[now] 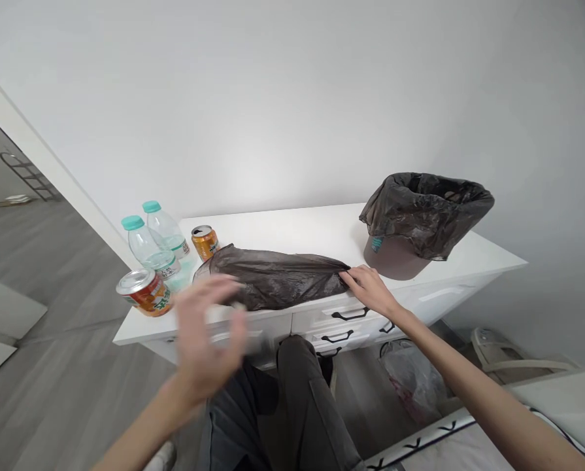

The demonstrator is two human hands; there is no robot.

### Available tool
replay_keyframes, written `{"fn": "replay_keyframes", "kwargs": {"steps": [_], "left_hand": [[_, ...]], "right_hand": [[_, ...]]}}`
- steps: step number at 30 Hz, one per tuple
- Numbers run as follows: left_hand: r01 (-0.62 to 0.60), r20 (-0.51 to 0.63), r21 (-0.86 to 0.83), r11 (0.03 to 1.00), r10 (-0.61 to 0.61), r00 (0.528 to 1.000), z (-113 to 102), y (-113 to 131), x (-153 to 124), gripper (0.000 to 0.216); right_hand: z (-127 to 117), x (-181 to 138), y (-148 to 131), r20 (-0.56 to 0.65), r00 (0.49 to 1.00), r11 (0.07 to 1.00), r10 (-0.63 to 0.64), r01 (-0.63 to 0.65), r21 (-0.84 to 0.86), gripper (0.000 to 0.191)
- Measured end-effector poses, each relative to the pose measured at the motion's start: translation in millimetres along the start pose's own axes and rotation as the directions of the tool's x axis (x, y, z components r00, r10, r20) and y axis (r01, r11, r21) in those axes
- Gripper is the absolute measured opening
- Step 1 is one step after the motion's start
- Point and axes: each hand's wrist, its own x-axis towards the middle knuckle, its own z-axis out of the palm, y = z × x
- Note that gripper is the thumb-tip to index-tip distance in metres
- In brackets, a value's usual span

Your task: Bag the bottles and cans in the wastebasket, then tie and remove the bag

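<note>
From where I stand, the dark plastic bag [282, 281] lies on the white cabinet [292, 232], right hand [368, 282] pinching its right end, blurred left hand [204, 340] seemingly spread-fingered near the other; likely light, limp, slippery, best gripped at the ends.

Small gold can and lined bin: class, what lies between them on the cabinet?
In the head view, a dark bag lies between the small gold can and the lined bin, with the right hand at its near-bin end.
</note>
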Motion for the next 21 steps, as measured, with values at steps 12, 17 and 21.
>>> {"fn": "replay_keyframes", "kwargs": {"steps": [12,17,21], "left_hand": [[-0.059,0.456,0.004,0.998,0.05,0.889,141,-70,69,0.062],[-0.028,0.293,0.012,1.0,0.023,0.956,119,-68,63,0.053],[-0.201,0.427,-0.152,0.968,0.247,0.87,115,-32,46,0.047]], "right_hand": [[-41,-24,-46,0.067,0.977,0.957,0.202,-0.211,0.199,0.035],[-64,-55,-74,0.066,0.974,0.889,0.215,-0.223,0.401,0.039],[-86,-55,-115,-0.02,0.983,0.868,0.18,-0.15,0.473,0.04]]}}
